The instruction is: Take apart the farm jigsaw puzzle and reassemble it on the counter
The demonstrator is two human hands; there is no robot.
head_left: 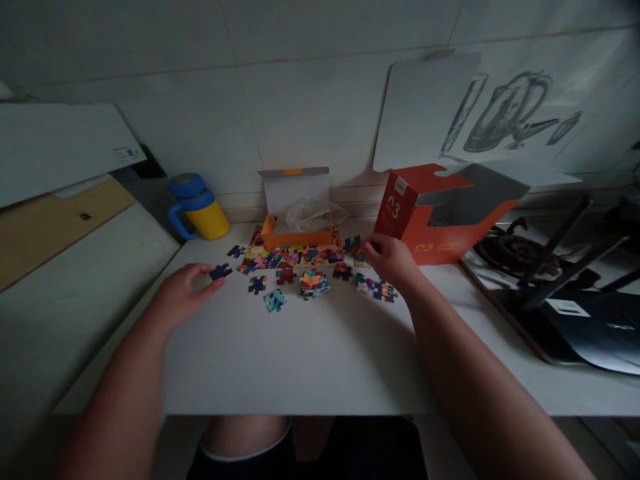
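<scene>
At the left, my left hand [187,293] has its thumb and fingers on either side of a dark blue puzzle piece [221,271]. My right hand [390,257] is closed in front of the red box, its fingertips over puzzle pieces at the right; whatever they grip is hidden. Between the hands lie a small stack of puzzle pieces [315,283], a teal piece [275,301], a dark blue piece [257,285] and a dark red piece [286,276]. Joined colourful pieces [377,287] lie below my right hand.
An open orange box [297,238] with clear plastic stands on a colourful puzzle picture [320,256]. Behind are a yellow and blue jug [205,217] and a red box [440,233]. A black appliance [565,313] stands right; boards [60,153] lean left.
</scene>
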